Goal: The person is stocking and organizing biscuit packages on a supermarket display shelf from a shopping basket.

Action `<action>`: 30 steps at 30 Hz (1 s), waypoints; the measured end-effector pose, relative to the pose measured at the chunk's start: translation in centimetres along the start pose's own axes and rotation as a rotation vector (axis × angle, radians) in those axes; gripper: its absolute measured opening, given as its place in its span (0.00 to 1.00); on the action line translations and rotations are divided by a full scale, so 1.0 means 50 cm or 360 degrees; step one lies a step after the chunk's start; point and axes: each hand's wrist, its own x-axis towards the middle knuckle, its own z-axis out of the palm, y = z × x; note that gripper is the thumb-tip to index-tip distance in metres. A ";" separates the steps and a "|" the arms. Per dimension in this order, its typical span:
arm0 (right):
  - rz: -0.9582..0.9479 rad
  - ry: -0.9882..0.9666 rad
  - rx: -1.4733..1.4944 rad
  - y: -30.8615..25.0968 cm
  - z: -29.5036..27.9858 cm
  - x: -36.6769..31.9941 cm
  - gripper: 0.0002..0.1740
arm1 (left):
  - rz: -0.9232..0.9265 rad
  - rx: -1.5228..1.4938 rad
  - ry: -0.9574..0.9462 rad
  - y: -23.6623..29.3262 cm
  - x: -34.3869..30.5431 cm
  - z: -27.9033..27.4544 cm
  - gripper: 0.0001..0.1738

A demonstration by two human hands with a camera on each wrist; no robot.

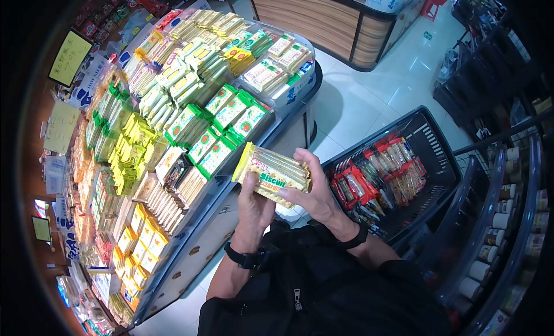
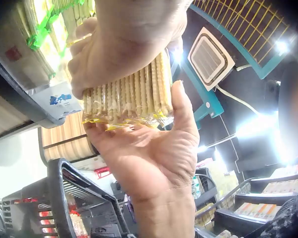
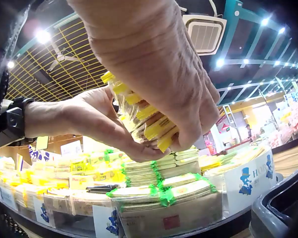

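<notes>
A see-through biscuit packet (image 1: 276, 175) with yellow ends and "Biscuit" printed on it is held up in front of the body. My left hand (image 1: 255, 206) grips its lower left part, thumb lying on the printed face. At the right end, my right hand (image 1: 317, 189) holds it with thumb in front and fingers over the top edge. Stacked biscuits show through the wrapper of the packet (image 2: 131, 94) in the left wrist view. In the right wrist view, the right hand (image 3: 159, 64) covers much of the packet (image 3: 144, 119), and the left fingers lie under it.
To the left stands a long display counter (image 1: 190, 243) piled with packaged biscuits, including green-ended packs (image 1: 231, 108) and yellow packs (image 1: 133, 151). A black shopping basket (image 1: 435, 140) with several red-wrapped snacks is on the right. Shelves with jars (image 1: 487, 253) line the far right.
</notes>
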 end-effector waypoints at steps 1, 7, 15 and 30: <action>0.0027 0.0007 0.0039 -0.001 -0.001 0.000 0.56 | 0.0008 0.0000 0.0010 0.001 0.001 0.001 0.38; 0.0090 0.0004 0.0151 -0.006 -0.011 0.008 0.57 | 0.0042 -0.0035 0.0011 0.008 0.012 0.002 0.38; 0.0142 -0.0048 0.0161 -0.011 -0.030 0.024 0.61 | -0.0045 -0.0142 0.0025 0.038 0.013 0.012 0.27; 0.0030 -0.0083 0.0039 0.011 -0.012 0.019 0.52 | 0.0101 -0.0140 0.0108 -0.010 0.018 -0.017 0.41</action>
